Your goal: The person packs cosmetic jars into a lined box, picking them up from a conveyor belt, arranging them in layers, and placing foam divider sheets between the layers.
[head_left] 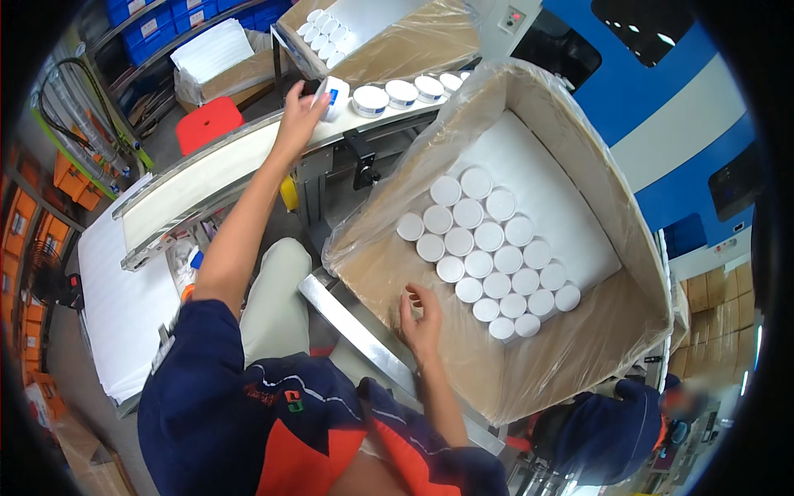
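Note:
My left hand reaches over the conveyor belt and grips a white tub with a blue label, tilted on its side. More white tubs stand upright in a row on the belt just right of it. My right hand hovers over the near side of a big carton lined with clear plastic. Its fingers are slightly curled and apart, with nothing in them. Inside the carton, several rows of round white tubs stand close together on a white sheet.
The curved conveyor runs along my left, with a red stool behind it. A second carton with tubs stands beyond the belt. White sheets are stacked at left. A metal bar lies before me; another person works at lower right.

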A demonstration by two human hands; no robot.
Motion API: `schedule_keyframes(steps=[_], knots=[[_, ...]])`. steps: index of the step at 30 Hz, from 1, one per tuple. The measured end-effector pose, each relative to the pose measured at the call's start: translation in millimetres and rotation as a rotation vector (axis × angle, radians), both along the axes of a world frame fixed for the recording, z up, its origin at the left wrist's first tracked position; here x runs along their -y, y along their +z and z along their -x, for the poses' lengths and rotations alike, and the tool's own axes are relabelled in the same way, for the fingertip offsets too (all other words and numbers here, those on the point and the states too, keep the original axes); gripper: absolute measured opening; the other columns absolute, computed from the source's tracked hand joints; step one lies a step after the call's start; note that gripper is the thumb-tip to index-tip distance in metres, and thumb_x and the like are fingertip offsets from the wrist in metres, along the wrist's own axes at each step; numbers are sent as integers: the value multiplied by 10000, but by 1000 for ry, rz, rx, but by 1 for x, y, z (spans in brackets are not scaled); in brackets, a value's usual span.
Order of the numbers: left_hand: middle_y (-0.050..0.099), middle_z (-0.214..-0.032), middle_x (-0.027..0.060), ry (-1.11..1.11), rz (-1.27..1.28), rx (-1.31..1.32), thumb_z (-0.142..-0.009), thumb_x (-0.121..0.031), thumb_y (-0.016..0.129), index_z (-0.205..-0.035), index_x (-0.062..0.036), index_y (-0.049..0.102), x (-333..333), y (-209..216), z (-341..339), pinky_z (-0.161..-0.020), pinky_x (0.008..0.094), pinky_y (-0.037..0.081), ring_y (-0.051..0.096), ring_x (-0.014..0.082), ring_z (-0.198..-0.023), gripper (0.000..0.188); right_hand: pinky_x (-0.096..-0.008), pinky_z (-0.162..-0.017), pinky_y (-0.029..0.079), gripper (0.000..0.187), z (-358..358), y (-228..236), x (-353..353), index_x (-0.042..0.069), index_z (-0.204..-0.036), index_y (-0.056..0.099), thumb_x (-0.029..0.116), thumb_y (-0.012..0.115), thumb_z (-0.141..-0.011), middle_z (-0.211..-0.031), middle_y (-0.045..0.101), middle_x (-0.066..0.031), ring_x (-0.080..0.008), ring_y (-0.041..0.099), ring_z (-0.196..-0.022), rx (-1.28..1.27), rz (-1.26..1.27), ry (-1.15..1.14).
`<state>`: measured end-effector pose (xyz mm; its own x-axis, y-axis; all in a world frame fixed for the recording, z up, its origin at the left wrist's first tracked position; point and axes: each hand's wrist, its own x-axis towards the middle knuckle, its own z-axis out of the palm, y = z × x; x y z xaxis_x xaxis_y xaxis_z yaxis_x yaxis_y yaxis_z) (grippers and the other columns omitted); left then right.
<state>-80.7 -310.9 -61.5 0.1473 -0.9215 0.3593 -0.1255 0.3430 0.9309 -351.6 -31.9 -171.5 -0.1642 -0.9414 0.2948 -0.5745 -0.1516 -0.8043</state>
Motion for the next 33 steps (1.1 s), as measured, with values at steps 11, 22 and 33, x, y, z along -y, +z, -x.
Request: schedule_keyframes(steps=[11,22,33], knots=[[471,-1305,128,-665,-173,-910,-737,-72,832,-1334,-54,333,-240,53,55,-968,377,502,514,240,-1208,779,-324,-768,484,537,-71,178,14,-22,-1249,551,26,764,-759,-1217,606,-194,-277,571,-1063,-111,781,149],[454,-1264,105,-666,-281,-1037,-790,-15,780,-1306,-57,325,-269,59,60,-929,372,542,526,231,-1183,689,-406,-938,441,544,-70,189,-12,-27,-1250,572,-21,725,-728,-1232,611,-202,-338,580,-1071,-168,704,146],[438,-1262,95,-564,-235,-1063,-757,48,780,-1268,-53,329,-272,58,65,-994,352,493,482,220,-1232,689,-416,-981,425,518,-73,190,-4,-36,-1276,561,-54,662,-768,-1287,582,-226,-368,566,-1140,-145,675,185]])
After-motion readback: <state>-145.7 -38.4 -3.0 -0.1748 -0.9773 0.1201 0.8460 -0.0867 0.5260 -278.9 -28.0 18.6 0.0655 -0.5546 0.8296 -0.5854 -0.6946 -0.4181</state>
